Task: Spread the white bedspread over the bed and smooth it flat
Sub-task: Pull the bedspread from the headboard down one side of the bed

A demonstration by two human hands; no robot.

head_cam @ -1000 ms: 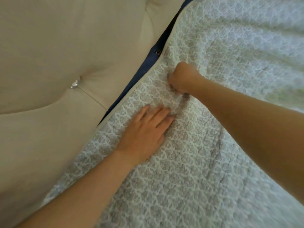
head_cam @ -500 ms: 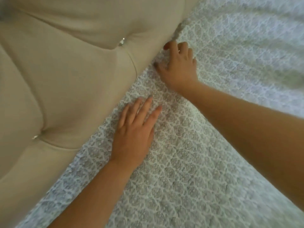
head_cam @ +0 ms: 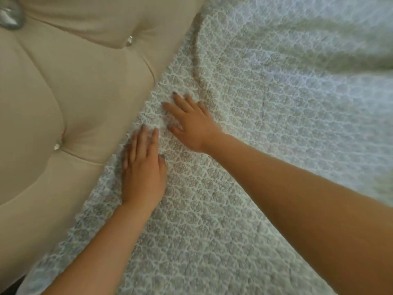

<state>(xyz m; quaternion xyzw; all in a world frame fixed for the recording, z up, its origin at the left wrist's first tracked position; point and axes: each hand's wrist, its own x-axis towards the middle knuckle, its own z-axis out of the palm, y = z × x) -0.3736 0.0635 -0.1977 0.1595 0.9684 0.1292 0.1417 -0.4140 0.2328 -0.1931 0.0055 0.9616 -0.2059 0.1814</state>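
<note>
The white quilted bedspread [head_cam: 265, 145], patterned with grey rosettes, covers the bed and fills the right and lower part of the head view. Its edge runs diagonally along the headboard. My left hand [head_cam: 143, 171] lies flat on the bedspread close to that edge, fingers together and pointing up. My right hand [head_cam: 190, 122] lies palm down just above and to the right of it, fingers spread toward the headboard. Neither hand grips the fabric. A raised fold [head_cam: 198, 67] runs up from beyond my right hand. Broad wrinkles [head_cam: 319, 50] cross the far upper right.
A beige tufted headboard [head_cam: 74, 103] with shiny buttons [head_cam: 129, 41] stands along the left, tight against the bedspread's edge. A silvery object [head_cam: 9, 17] sits at the top left corner. A dark gap [head_cam: 10, 289] shows at the bottom left.
My right hand has gone from a closed fist on the fabric to an open palm pressed flat, drawn back nearer my left hand. The dark strip beside the headboard is now covered.
</note>
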